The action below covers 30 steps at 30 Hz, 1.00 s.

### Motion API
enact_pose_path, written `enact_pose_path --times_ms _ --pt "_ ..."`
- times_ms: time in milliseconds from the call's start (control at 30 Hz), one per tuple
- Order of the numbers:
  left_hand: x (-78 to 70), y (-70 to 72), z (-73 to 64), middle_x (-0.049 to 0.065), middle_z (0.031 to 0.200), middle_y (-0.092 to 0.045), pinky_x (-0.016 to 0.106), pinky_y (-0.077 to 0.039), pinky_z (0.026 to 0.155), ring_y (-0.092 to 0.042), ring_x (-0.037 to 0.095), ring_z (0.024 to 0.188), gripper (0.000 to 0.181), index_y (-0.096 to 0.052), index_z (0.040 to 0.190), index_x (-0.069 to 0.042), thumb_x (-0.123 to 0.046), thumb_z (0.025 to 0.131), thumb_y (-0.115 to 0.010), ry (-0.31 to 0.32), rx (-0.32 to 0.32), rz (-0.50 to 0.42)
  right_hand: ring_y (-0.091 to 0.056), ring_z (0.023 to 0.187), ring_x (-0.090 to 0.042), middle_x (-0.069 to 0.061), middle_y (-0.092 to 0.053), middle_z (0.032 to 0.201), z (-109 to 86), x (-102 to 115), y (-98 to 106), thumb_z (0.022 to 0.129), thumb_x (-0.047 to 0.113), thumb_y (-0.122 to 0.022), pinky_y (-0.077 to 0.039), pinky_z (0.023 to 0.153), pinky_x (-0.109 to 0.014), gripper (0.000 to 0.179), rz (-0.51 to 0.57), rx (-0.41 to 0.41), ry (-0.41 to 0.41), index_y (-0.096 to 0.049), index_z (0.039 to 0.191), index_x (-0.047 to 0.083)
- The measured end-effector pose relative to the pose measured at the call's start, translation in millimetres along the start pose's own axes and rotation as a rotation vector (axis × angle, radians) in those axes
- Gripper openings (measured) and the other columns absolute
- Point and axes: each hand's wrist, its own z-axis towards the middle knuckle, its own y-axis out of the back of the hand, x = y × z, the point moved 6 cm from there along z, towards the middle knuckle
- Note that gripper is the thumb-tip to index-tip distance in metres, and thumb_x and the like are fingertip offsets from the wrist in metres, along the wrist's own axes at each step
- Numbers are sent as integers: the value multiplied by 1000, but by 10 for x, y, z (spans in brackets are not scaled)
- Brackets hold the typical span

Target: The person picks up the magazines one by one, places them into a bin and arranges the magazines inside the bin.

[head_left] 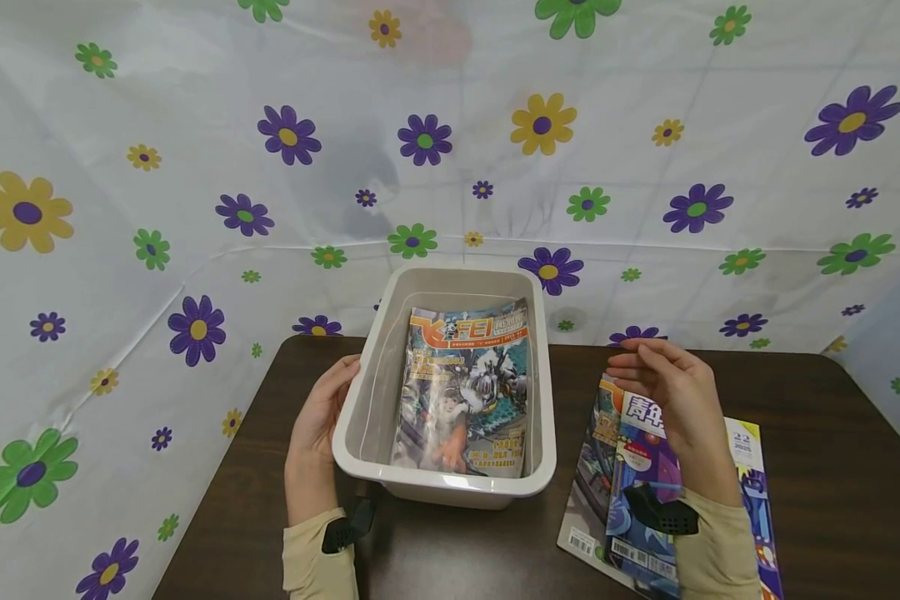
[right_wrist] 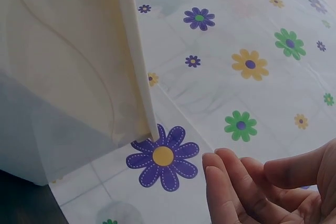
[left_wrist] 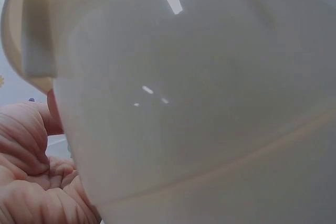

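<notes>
A pale grey plastic bin (head_left: 438, 482) is at the middle of the dark table, its opening facing me. Inside lies a magazine (head_left: 465, 400) with an orange title and a robot-like picture on its glossy cover. My left hand (head_left: 322, 408) holds the bin's left side just under the rim; in the left wrist view the bin's outer wall (left_wrist: 189, 129) hides some fingertips. Off the bin's right side, my right hand (head_left: 675, 400) hovers with loosely bent fingers and nothing in them. Beneath it, overlapping magazines (head_left: 588, 500) lie on the table, partly covered by the hand and sleeve.
The dark wooden table (head_left: 435, 558) ends at a white sheet (head_left: 465, 208) printed with flowers, which hangs behind it and along its left side. More of the sheet shows at the far right.
</notes>
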Motion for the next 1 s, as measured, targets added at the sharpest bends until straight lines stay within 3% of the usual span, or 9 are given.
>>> enact_pose_path --times_ms 233,1000 --pt "7 22 9 6 98 -75 27 -62 77 -76 16 86 28 -70 106 -9 -11 111 -43 8 -32 20 -77 86 -16 -3 -78 95 -4 -2 45 108 14 -56 -62 79 -26 21 -15 1 -6 -76 108 8" --pt "4 4 13 7 97 -75 26 -62 76 -76 16 85 27 -69 105 -9 -11 111 -43 10 -26 -1 -77 85 -16 -2 -78 96 -20 -18 144 108 14 -56 -62 79 -26 21 -57 7 -15 -76 111 11"
